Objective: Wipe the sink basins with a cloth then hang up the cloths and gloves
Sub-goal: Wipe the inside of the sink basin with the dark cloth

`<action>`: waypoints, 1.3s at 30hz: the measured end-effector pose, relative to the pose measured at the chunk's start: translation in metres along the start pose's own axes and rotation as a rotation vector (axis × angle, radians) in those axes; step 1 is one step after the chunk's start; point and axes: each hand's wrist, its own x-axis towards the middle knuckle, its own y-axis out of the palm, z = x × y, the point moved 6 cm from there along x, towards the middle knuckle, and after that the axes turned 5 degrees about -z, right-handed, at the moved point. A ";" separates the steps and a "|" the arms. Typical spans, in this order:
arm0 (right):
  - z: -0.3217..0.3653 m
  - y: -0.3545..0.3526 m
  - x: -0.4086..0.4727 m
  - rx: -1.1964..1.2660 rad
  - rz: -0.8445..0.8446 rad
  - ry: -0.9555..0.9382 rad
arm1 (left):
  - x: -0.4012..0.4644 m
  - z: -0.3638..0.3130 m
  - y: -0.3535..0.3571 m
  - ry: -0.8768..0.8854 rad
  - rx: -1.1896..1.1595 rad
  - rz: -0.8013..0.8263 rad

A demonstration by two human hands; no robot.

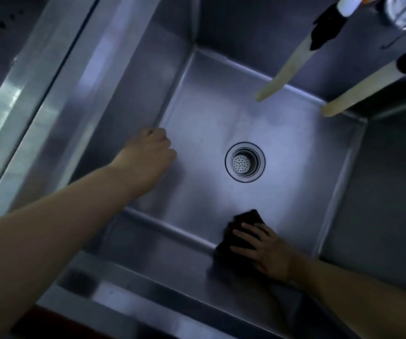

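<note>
I look straight down into a deep stainless steel sink basin with a round drain strainer in the middle of its floor. A dark cloth lies at the near edge of the floor, where the floor meets the front wall. My right hand presses flat on this cloth with fingers spread. My left hand reaches into the basin at the left wall, fingers curled under, holding nothing that I can see.
Two pale hoses hang down from the upper right over the back of the basin, with dark fittings above them. A steel ledge runs along the left side. The front rim lies below my arms.
</note>
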 end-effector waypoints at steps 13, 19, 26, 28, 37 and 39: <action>-0.075 -0.033 0.204 0.074 -0.247 0.359 | 0.026 -0.026 0.083 -0.284 -0.099 0.206; -0.173 -0.052 0.225 -0.034 -0.211 0.612 | 0.046 -0.036 0.092 -0.245 -0.125 0.201; -0.248 -0.057 0.139 0.033 -0.278 0.880 | 0.061 -0.046 0.102 -0.195 -0.113 0.248; -0.250 -0.053 0.102 0.051 -0.298 0.949 | 0.063 -0.047 0.107 -0.182 -0.089 0.277; -0.144 -0.013 0.014 0.051 -0.294 1.124 | 0.066 -0.061 0.127 -0.222 -0.100 0.410; -0.120 -0.007 0.022 0.055 -0.294 1.119 | 0.067 -0.061 0.127 -0.215 -0.104 0.420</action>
